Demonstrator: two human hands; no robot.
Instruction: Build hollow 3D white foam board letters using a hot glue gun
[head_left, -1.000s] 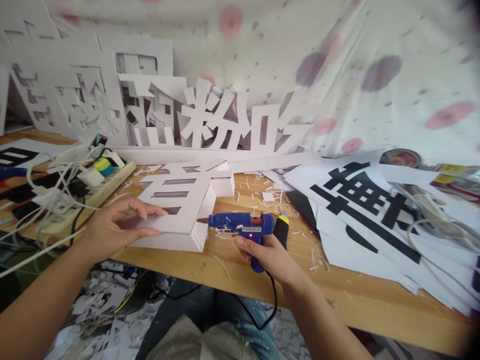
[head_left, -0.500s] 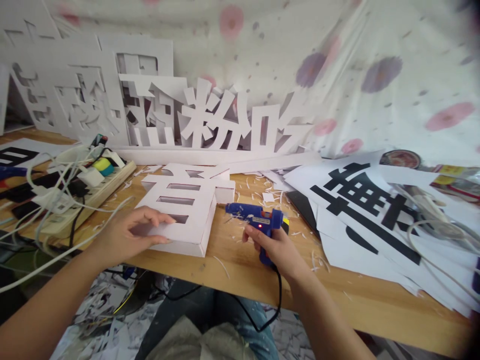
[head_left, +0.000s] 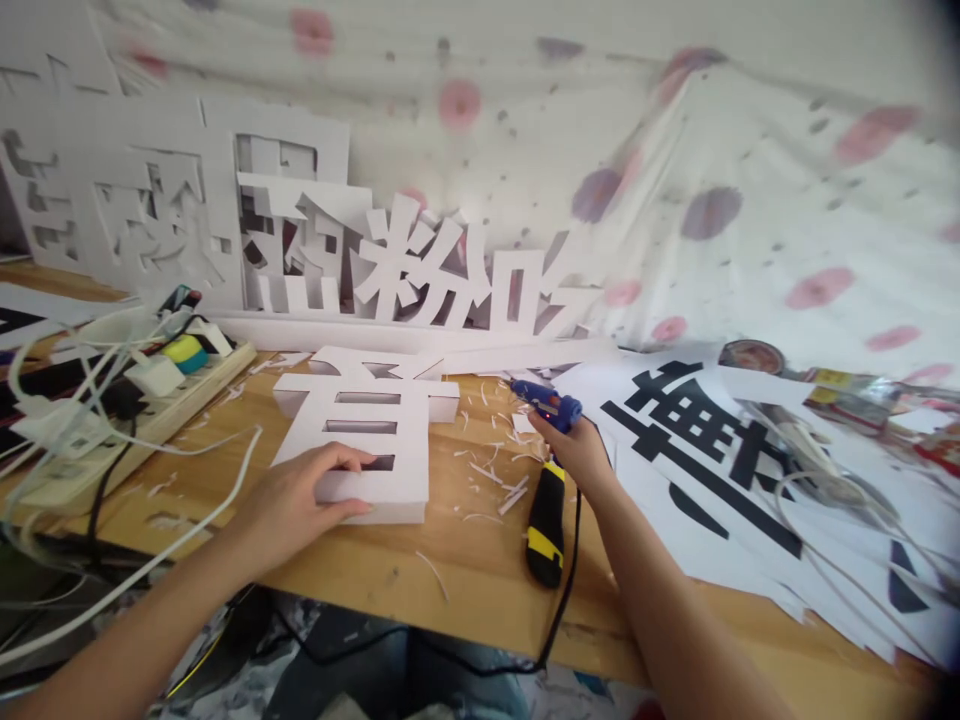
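A white foam-board character (head_left: 409,440) with thick side walls lies face up on the wooden table. My left hand (head_left: 319,490) grips its near-left part, fingertips at the lowest slot and thumb along the front edge. Off to the right, my right hand (head_left: 581,450) is wrapped round a blue glue gun (head_left: 551,402), whose nozzle points left, apart from the character. A small red light shows on the gun, and its black cord hangs over the table's front edge. Just below the gun lies a yellow-and-black utility knife (head_left: 546,530).
Several cut white characters (head_left: 420,265) stand along the back. A power strip (head_left: 150,420) with tangled cables fills the left. Printed sheets (head_left: 697,440) cover the right. Paper scraps (head_left: 487,470) litter the wooden table (head_left: 360,570).
My right hand has carried the glue gun away from the character, to the right and farther back, uncovering the utility knife. The character has turned slightly under my left hand. The view has shifted.
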